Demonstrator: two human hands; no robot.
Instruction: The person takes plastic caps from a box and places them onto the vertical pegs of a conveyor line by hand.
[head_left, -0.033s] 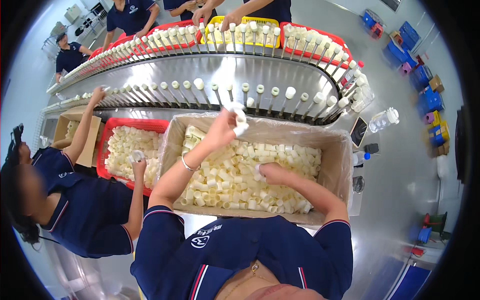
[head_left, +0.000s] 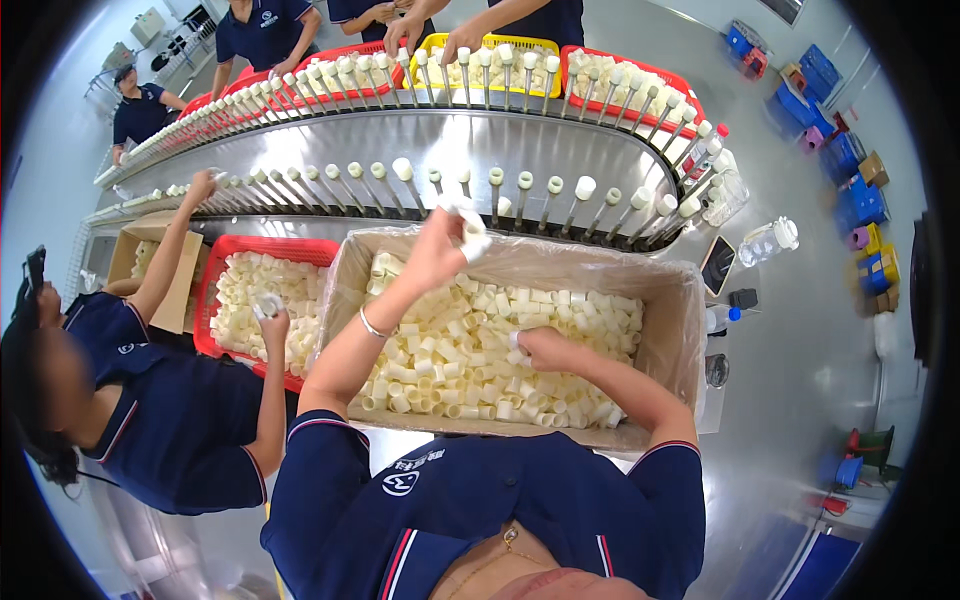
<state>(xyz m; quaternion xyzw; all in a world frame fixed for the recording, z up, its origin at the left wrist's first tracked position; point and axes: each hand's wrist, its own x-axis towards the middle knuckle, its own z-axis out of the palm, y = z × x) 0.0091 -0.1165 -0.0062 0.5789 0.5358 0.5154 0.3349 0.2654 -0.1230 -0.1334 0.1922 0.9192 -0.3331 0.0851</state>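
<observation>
Left hand [head_left: 440,250] up over the far rim of the cardboard box [head_left: 672,325] — fingers bent in, white at the tips, blurred; can't tell if they're closed on a piece. It overlaps the near row of metal rods [head_left: 497,205] in view; contact unclear. Right hand [head_left: 548,350] low inside the box, fingers curled with white tips at the pile; can't tell if it grips one. Short cream tubes [head_left: 470,355] fill the plastic-lined box, loose and at all angles, below the left hand and around the right. Rods carry pale caps, lined along the shiny metal conveyor [head_left: 390,145]. Co-worker [head_left: 170,430] at left, beside a red basket [head_left: 283,243] of similar tubes, just left of the box. Yellow basket [head_left: 432,39] on the conveyor's far side. Phone [head_left: 718,265] and clear bottle [head_left: 765,243] — right of the box, near each other.
</observation>
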